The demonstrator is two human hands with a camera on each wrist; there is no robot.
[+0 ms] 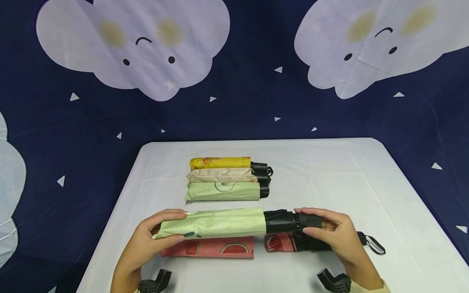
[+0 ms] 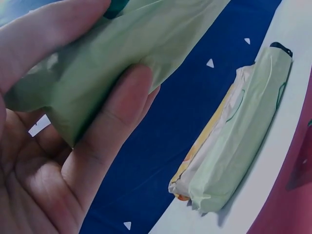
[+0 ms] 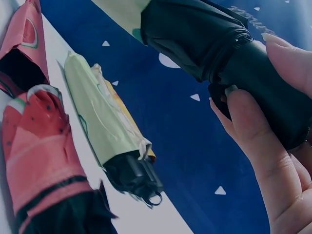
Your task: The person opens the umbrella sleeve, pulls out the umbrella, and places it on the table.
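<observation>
A white-covered table [image 1: 329, 175] is seen with its far edge and both side edges in view, its near edge out of sight. Above its near half, a long umbrella [image 1: 238, 223] is held lifted between the two hands, its long axis running left to right, almost parallel to the far edge. That line from hand to hand is judged the relation that matters most: the closed end of the pale green sleeve lies to the left, the handle to the right, and neither end is nearer to a free hand.

Just nearer the near edge, and partly overlapped in view, a watermelon-print umbrella [image 1: 311, 245] is laid on the right, with its separate pink sleeve [image 1: 210, 249] on the left. Beyond, towards the far edge, yellow [image 1: 220, 163], cream [image 1: 221, 175] and green [image 1: 223, 191] umbrellas are laid in a parallel row, handles also to the right.

The sleeve's closed end is gripped between thumb and fingers of the left hand [image 1: 146, 240]; the black handle [image 1: 311, 221] is pinched by the right hand [image 1: 338, 230]. Black fabric is left exposed between sleeve and handle. A wrist loop [image 1: 381, 252] is pointed towards the right edge.
</observation>
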